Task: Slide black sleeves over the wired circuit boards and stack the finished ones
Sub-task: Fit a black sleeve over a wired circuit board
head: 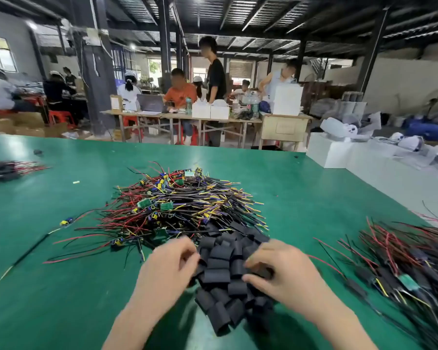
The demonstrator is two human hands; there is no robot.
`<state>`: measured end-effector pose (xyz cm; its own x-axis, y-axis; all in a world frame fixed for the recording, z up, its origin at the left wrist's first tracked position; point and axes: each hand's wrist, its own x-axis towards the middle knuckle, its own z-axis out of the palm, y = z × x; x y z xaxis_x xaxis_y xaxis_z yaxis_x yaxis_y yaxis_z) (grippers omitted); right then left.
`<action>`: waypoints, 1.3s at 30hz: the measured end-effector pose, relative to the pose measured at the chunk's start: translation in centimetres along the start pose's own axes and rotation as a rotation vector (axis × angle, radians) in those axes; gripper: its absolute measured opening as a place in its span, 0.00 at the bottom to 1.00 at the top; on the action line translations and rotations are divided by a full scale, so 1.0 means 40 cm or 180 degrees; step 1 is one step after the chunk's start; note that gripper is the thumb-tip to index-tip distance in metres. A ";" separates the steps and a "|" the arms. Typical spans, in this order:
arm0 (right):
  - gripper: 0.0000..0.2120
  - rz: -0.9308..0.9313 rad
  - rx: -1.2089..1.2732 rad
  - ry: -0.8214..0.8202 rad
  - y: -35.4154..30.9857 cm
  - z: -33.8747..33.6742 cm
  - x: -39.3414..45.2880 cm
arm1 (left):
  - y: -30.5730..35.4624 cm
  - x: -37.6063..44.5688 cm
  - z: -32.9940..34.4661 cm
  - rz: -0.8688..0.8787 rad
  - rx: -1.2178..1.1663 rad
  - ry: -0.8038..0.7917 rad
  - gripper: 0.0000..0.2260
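Note:
A heap of short black sleeves (224, 276) lies on the green table (61, 286) right in front of me. Behind it sits a big tangle of wired circuit boards (177, 205) with red, black and yellow leads and small green boards. My left hand (170, 263) is at the left edge of the sleeve heap, fingers curled; the blur hides whether it holds a sleeve. My right hand (276, 266) is on the right side of the heap, fingers curled round a black sleeve. A stack of sleeved boards (405, 269) lies at the right.
One loose wired board (66, 221) and a long black lead (28, 251) lie to the left. Another bundle of wires (8, 169) sits at the far left edge. White boxes (339, 152) stand beyond the table's right corner. People work at tables in the background.

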<state>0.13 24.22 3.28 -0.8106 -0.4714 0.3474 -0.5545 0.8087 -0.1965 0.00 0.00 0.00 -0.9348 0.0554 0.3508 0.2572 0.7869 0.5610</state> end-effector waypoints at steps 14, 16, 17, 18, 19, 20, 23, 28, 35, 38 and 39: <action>0.20 -0.0096 -0.0032 -0.0513 0.009 0.119 -0.003 | -0.143 0.206 0.035 -0.0133 0.1389 0.0830 0.19; 0.23 -0.0101 0.0075 -0.0633 0.018 0.114 -0.010 | -0.153 0.231 0.026 -0.0203 0.1406 0.0814 0.18; 0.23 -0.0124 0.0125 -0.0683 0.021 0.111 -0.012 | -0.156 0.239 0.023 -0.0217 0.1428 0.0811 0.16; 0.22 -0.0133 0.0160 -0.0728 0.022 0.108 -0.012 | -0.160 0.247 0.019 -0.0216 0.1462 0.0800 0.14; 0.20 -0.0142 0.0188 -0.0707 0.026 0.109 -0.012 | -0.161 0.253 0.015 -0.0206 0.1505 0.0783 0.13; 0.18 -0.0125 0.0192 -0.0694 0.027 0.110 -0.012 | -0.162 0.259 0.012 -0.0184 0.1530 0.0776 0.11; 0.17 -0.0135 0.0093 -0.0635 0.028 0.114 -0.012 | -0.148 0.274 -0.005 -0.0102 0.1493 0.0750 0.06; 0.22 -0.0222 -0.0029 -0.0619 0.026 0.106 -0.022 | -0.105 0.256 -0.049 0.0090 0.0672 0.1007 0.05; 0.18 -0.0363 -0.0364 -0.0630 0.010 0.109 -0.015 | -0.074 0.158 -0.083 -0.0479 -0.0338 0.0264 0.06; 0.15 -0.0410 -0.0301 -0.0445 0.005 0.107 -0.018 | -0.089 0.116 -0.065 -0.0589 -0.1023 -0.0189 0.06; 0.15 -0.0381 -0.0164 -0.0353 0.007 0.101 -0.019 | -0.093 0.104 -0.058 -0.0445 -0.1121 -0.0095 0.06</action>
<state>-0.17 23.38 -0.76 -0.7567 -0.5992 0.2615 -0.6404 0.7599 -0.1116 -4.30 -4.13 1.11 -0.9722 -0.0157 0.2334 0.1901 0.5290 0.8271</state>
